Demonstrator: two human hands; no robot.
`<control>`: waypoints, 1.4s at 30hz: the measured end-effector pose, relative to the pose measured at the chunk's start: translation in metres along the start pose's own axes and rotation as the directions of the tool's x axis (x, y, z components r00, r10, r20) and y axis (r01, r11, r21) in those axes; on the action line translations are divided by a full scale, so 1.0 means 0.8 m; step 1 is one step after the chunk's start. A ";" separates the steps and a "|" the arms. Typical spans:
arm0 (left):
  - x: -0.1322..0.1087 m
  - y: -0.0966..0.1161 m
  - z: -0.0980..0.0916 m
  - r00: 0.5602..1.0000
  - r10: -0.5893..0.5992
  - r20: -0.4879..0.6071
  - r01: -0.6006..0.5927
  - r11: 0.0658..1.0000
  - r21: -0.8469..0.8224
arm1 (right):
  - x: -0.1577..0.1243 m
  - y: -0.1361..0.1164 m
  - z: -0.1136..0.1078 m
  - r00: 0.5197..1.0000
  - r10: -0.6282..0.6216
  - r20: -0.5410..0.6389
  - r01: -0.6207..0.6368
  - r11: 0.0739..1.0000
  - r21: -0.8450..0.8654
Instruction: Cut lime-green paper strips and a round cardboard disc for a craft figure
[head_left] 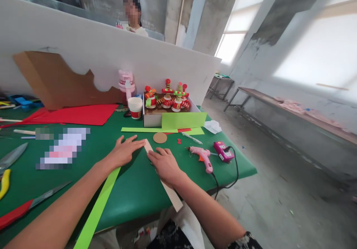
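A narrow beige strip (173,197) lies slanted on the green table, its lower end past the front edge. My right hand (166,163) rests on the strip, fingers spread flat. At the strip's top end, my left hand (124,151) touches it with a fingertip, its other fingers apart. Beneath my left wrist runs a long green paper strip (102,208), reaching off the bottom of the view. A brown cardboard disc (160,138) lies just beyond my hands. To the right is a pink glue gun (201,155), its cord hanging off the table.
An open box (152,120) holds red and green figures at the back, beside paper cups (135,107). Red-handled scissors (16,214) and red paper (75,115) are on the left. A purple box (223,152) sits right. Behind a white partition (92,37) is a person (134,15).
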State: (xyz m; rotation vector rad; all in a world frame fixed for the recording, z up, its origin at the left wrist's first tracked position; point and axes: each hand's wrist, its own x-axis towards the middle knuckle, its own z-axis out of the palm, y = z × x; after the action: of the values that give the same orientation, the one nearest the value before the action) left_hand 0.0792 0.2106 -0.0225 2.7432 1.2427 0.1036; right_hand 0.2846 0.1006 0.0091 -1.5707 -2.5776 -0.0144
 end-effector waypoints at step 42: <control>-0.026 0.010 -0.050 0.999 -0.023 0.035 0.026 0.996 -0.086 | -0.200 -0.025 -0.012 0.857 0.048 -0.513 0.026 0.990 0.136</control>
State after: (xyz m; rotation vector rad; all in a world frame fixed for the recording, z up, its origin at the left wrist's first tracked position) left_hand 0.0672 0.1932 0.0184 2.6444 1.2329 0.1054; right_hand 0.3402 -0.0511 0.0019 -1.3086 -2.0995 -0.2208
